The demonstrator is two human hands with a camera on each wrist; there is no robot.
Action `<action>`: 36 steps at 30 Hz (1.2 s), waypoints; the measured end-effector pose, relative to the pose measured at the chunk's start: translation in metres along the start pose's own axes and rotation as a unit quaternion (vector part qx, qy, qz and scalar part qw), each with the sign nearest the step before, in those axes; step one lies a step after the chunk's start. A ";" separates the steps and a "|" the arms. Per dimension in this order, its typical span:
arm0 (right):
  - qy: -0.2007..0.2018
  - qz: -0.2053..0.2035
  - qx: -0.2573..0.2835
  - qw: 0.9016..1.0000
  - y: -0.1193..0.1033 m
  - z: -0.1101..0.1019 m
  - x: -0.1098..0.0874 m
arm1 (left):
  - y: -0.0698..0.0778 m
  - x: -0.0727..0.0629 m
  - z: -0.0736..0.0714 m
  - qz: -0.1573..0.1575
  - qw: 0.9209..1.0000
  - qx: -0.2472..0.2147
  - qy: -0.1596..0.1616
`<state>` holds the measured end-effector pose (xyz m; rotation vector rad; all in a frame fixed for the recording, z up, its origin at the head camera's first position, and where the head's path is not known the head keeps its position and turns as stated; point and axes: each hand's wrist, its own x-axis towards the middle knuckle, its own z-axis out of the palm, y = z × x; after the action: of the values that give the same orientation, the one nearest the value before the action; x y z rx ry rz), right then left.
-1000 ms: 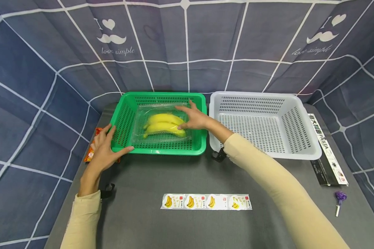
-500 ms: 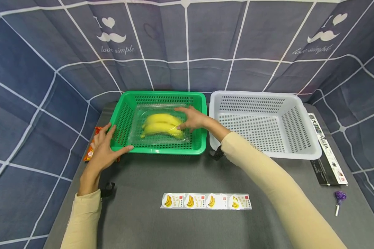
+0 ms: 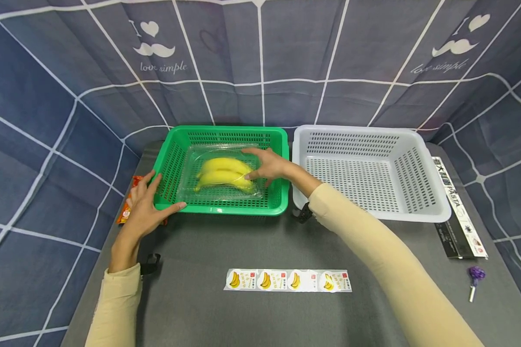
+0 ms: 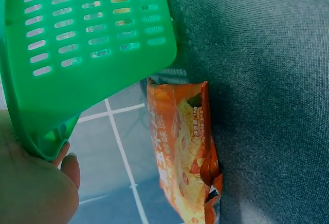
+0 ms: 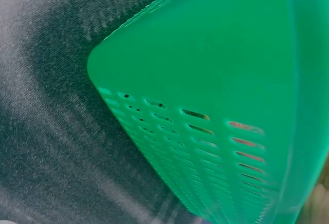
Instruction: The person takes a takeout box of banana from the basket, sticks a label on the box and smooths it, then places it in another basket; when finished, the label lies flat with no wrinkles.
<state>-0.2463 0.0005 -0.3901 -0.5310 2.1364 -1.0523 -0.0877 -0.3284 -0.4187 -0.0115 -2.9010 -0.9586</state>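
Note:
A clear plastic box (image 3: 186,185) with yellow bananas (image 3: 223,168) in it lies inside the green basket (image 3: 226,210). My right hand (image 3: 271,166) holds the box's right end, thumb and index finger spread over the lid; its other fingers are partly hidden. In the right wrist view the basket's outer wall (image 5: 205,70) covers most of the work. My left hand (image 3: 145,205) holds the front left corner of the basket, the thumb along the front rim and the fingers over the left side. Its fingertips (image 4: 71,168) show just past the rim in the left wrist view.
A white basket (image 3: 369,216) stands right of the green one. An orange snack bag (image 4: 180,147) lies left of the green basket. A strip of banana stickers (image 3: 288,280) lies in front. A black-and-white pasta box (image 3: 462,221) and a purple lollipop (image 3: 476,274) are at the right.
The right hand has moved slightly and the clear box with the bananas has shifted a little to the left in the basket. The left hand has stayed at the corner.

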 end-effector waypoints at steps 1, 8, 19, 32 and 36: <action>0.000 -0.002 0.011 1.000 0.000 0.000 -0.001 | 0.001 0.000 0.000 -0.001 1.000 -0.001 -0.001; 0.006 -0.017 0.113 0.993 0.003 -0.005 -0.007 | 0.006 0.001 -0.002 -0.008 1.000 0.006 -0.007; 0.040 -0.053 0.191 0.979 0.005 -0.026 -0.038 | 0.006 0.000 -0.005 -0.014 1.000 0.007 -0.012; 0.101 -0.115 0.167 0.974 0.009 -0.049 -0.144 | 0.004 -0.004 -0.002 -0.018 1.000 0.008 -0.012; 0.112 -0.137 0.140 0.974 0.022 -0.044 -0.177 | 0.004 -0.003 -0.002 -0.016 1.000 0.013 -0.006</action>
<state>-0.1591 0.1450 -0.3177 -0.6037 2.0917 -1.6073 -0.0842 -0.3267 -0.4151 0.0302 -2.9328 -0.9292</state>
